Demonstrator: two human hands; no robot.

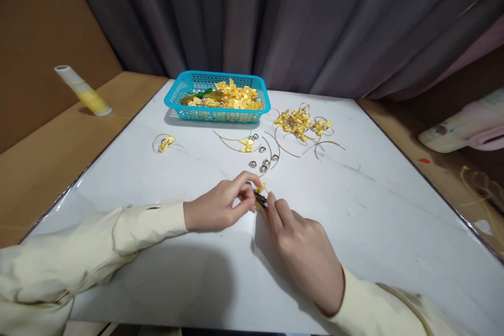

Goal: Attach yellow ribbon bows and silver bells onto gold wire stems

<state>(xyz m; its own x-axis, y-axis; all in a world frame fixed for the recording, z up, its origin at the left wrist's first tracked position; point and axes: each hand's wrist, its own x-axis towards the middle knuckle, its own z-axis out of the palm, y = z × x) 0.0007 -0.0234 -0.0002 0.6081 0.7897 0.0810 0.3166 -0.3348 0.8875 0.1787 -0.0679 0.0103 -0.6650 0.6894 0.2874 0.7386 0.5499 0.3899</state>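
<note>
Between my fingers, near the middle of the table, is a small yellow ribbon bow [260, 188]. My left hand [226, 200] pinches it from the left, partly covering it. In my right hand [301, 244] is a pair of dark pliers [260, 200], their jaws against the bow; the handles are hidden in the palm. Just beyond my fingers lie several small silver bells [264, 166] and thin gold wires [283, 150]. Another yellow bow [247, 145] on a wire rests there too.
A blue basket [218, 115] of yellow bows stands at the back. Finished-looking bows on wires [299, 122] are heaped to its right. One looped bow [166, 143] lies at left. A yellow roll [84, 92] leans beyond the left edge; a plush-like item [464, 123] is at right.
</note>
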